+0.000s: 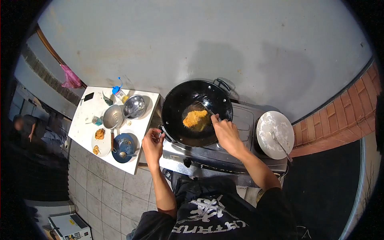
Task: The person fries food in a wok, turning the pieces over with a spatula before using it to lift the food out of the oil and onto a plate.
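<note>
- left hand [152,143]: fingers curled around the wok handle [163,132] at near rim
- right hand [225,132]: pinching a thin utensil [206,107], its tip near the cutlet
- wok [197,112] on stove [224,152], breaded cutlet [195,118] in its middle
- floured plate [275,134] right of the stove
- white table [88,116] left, carrying bowls and plates

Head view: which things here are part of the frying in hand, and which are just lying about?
In use:
- black round wok
- golden breaded cutlet
- thin metal utensil, in the right hand
- wok handle, by the left hand
- steel stove

Lying about:
- white floured plate
- steel bowls
- blue plate
- black phone
- pink bag
</note>
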